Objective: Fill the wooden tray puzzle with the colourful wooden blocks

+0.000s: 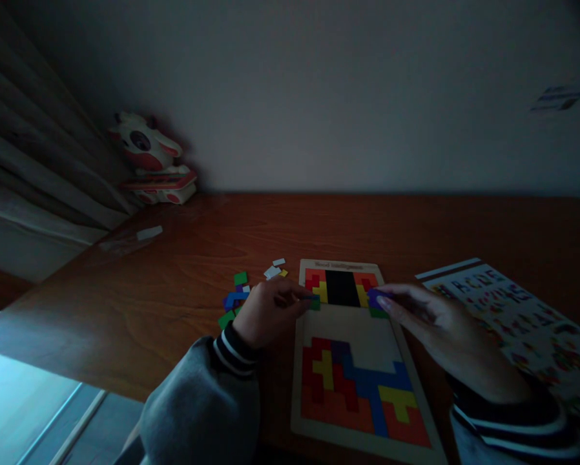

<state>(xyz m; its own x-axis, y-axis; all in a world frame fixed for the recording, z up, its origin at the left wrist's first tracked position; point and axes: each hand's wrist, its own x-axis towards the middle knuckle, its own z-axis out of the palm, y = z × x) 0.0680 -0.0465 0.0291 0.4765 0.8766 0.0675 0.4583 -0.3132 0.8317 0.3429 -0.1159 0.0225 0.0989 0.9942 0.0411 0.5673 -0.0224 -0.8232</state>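
Note:
A wooden puzzle board (pixel 298 381) lies on the table, with coloured block pieces along its top and bottom and a bare pale area between. At the board's upper left edge, my left hand (pixel 278 310) is closed in a pinch on a small dark piece beside a green piece (pixel 315 303). My right hand (pixel 430 323) pinches a purple piece (pixel 374 297) at the upper right, over a green piece (pixel 379 313). A black rectangle (pixel 342 288) fills the top middle between red, orange and yellow pieces.
Loose green, blue and white pieces (pixel 241 278) lie left of the board, partly behind my left hand. A printed sheet (pixel 503 303) is at the right. A cow-shaped toy (pixel 149 155) stands at the back left, near a curtain (pixel 33 142).

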